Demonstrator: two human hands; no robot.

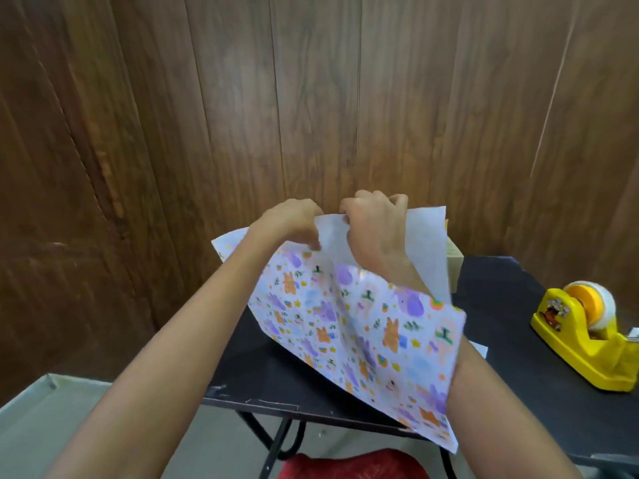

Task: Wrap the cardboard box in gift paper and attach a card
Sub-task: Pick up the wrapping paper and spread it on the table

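A sheet of gift paper (363, 326) printed with purple and orange animals is lifted above the black table (501, 305), its white back showing at the top. My left hand (294, 219) pinches the paper's upper edge. Close beside it, my right hand (375, 226) grips the same edge. The cardboard box (453, 257) stands behind the paper at the wall; only a tan corner of it shows. No card is recognisable.
A yellow tape dispenser (584, 337) with a roll of tape sits on the right of the table. A wood-panel wall (311, 98) rises just behind. Something red (352, 464) lies below the table's front edge. Grey floor lies to the left.
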